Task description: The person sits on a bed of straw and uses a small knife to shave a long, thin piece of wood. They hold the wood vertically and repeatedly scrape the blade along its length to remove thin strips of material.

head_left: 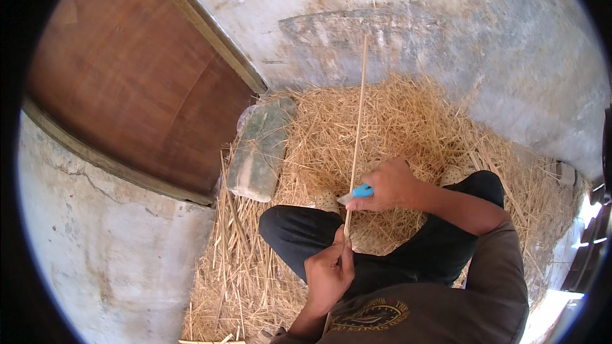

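Observation:
A long, thin, pale strip that looks like bamboo rises from my lap toward the far wall. Its near end is pinched in my left hand, the thumb lying along it. My right hand is closed round the blue handle of a knife. The knife's short blade points left and meets the strip, a little beyond my left hand. Whether the edge bites into the strip is too small to tell.
Loose straw-like shavings cover the floor round my crossed legs. A grey stone block lies to the left, beside a brown door panel in a wooden frame. A stained plaster wall stands ahead.

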`<control>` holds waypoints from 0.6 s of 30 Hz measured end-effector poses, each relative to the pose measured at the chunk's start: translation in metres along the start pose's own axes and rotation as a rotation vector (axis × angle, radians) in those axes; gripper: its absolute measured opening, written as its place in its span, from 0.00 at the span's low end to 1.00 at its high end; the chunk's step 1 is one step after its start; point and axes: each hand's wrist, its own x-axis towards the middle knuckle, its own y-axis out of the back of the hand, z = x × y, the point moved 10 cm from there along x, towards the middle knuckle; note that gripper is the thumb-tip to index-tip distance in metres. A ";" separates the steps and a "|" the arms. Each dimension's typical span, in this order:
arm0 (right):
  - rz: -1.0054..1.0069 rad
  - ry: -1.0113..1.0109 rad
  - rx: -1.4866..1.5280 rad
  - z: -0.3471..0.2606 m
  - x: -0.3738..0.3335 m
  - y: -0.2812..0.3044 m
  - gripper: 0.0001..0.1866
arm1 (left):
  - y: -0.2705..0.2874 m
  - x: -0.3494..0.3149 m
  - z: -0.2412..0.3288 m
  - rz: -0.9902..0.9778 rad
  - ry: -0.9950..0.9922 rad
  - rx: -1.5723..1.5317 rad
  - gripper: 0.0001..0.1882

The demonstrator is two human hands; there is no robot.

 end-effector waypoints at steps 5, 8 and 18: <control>-0.039 -0.387 0.042 0.091 0.021 0.001 0.39 | 0.001 -0.009 0.012 -0.075 -0.038 0.137 0.11; -0.055 -0.157 0.120 0.031 0.007 0.000 0.39 | 0.000 -0.006 0.011 -0.061 -0.039 0.159 0.13; -0.065 -0.195 0.047 0.046 0.005 -0.014 0.39 | 0.002 -0.005 0.018 -0.062 -0.089 0.244 0.15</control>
